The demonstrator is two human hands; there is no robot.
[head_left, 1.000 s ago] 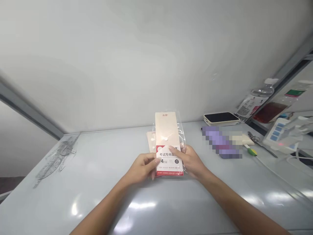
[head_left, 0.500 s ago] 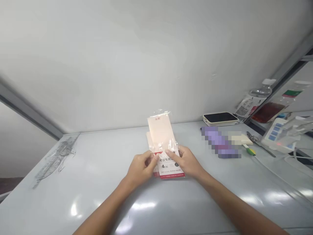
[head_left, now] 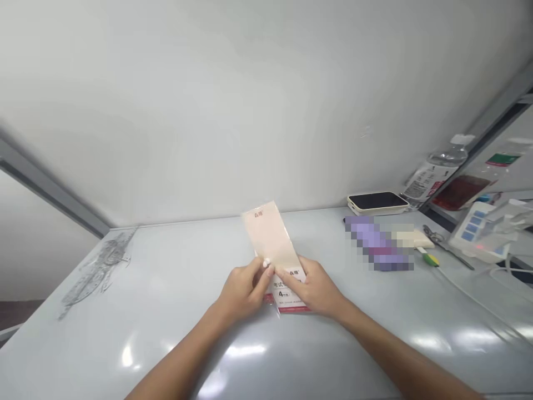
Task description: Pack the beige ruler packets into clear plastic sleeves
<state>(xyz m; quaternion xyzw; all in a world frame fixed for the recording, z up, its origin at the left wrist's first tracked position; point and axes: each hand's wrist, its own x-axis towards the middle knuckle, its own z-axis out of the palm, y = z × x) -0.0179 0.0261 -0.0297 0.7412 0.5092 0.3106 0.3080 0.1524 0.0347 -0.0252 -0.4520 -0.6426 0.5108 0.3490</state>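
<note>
A flat pale-pink packet (head_left: 268,230) with a white label, black printed characters and a red strip at its lower end stands tilted above the table in front of me. My right hand (head_left: 314,286) grips its right edge, thumb across the front. At the packet's left edge my left hand (head_left: 245,286) pinches thumb and forefinger together on a bit of shiny, crumpled clear plastic wrapper (head_left: 267,262). Loose wrapper and a red piece show below the left fingers. Both sets of fingertips nearly touch. My hands hide part of the label.
A phone (head_left: 377,201) lies by the wall at right, with a blurred-out purple object (head_left: 377,241) before it. Further right are a slim metal tool (head_left: 456,255), a green-and-yellow cable plug (head_left: 430,258), a white power strip (head_left: 478,230) and a leaning bottle (head_left: 437,169).
The packet has tilted further left and its clear wrapper no longer sticks up past the top. Crumpled plastic now shows at my left fingertips. Both hands have shifted slightly.
</note>
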